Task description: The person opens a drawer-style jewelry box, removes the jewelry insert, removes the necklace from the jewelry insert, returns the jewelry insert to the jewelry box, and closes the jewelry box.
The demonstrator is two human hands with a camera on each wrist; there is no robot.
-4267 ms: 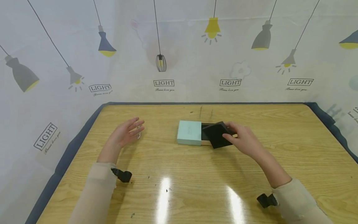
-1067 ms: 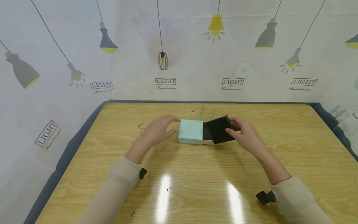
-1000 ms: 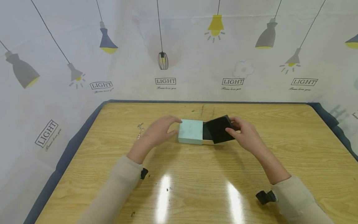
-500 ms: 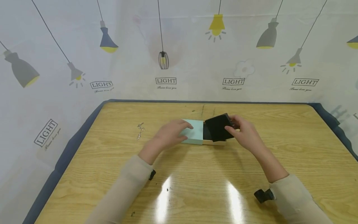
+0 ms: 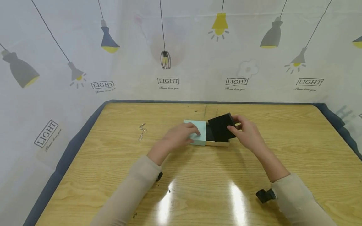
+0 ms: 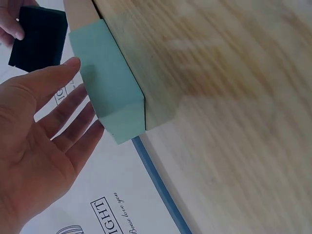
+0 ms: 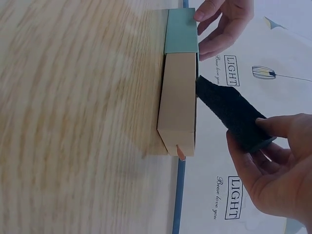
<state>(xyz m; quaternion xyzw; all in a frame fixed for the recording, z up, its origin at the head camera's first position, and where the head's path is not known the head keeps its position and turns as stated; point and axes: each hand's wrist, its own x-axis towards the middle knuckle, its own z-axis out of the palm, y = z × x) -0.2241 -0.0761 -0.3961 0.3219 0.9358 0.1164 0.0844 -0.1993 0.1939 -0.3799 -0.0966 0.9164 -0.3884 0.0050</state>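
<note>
A pale mint-green box sleeve lies on the wooden table, its cream-sided drawer pulled out to the right. Black lining shows inside the drawer. My left hand is over the sleeve from the left; in the left wrist view its thumb and loosely bent fingers are right at the sleeve's top. A square black foam pad is pinched between the thumb and fingers of my right hand. The pad tilts over the drawer, and its lower corner is close to the drawer's rim in the right wrist view.
A thin silver chain lies on the table left of the box. A small tan tab sticks out of the drawer's end. Behind the table hangs a white cloth printed with lamps.
My left hand, which had the silver chain at the left, has let it go on the table and moved right over the box sleeve. The foam pad in my right hand has risen slightly.
</note>
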